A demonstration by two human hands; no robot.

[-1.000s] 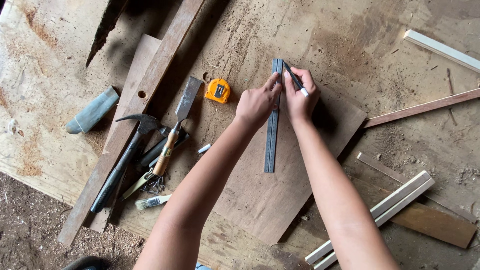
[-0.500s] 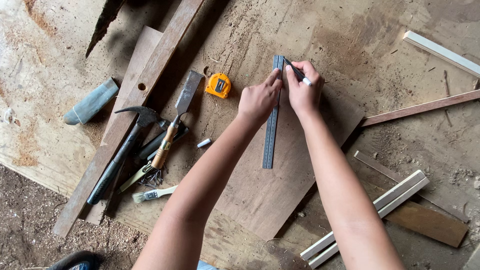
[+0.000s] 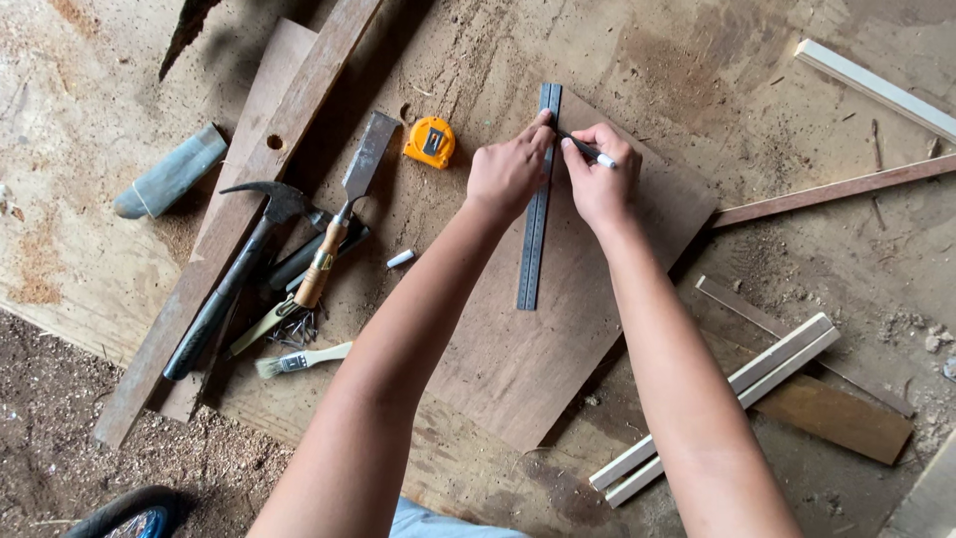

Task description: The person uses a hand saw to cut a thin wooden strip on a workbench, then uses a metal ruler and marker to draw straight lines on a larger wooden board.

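Brown board (image 3: 558, 329) lies flat on the dusty floor, steel ruler (image 3: 536, 214) laid along it. Left hand (image 3: 506, 174) presses the ruler down, fingers curled; right hand (image 3: 597, 179) pinches a pen (image 3: 588, 151) against the ruler's edge.

Right hand (image 3: 597, 184) with pen (image 3: 588, 151) edged toward the ruler (image 3: 536, 199), pen tip seemingly nearer its edge
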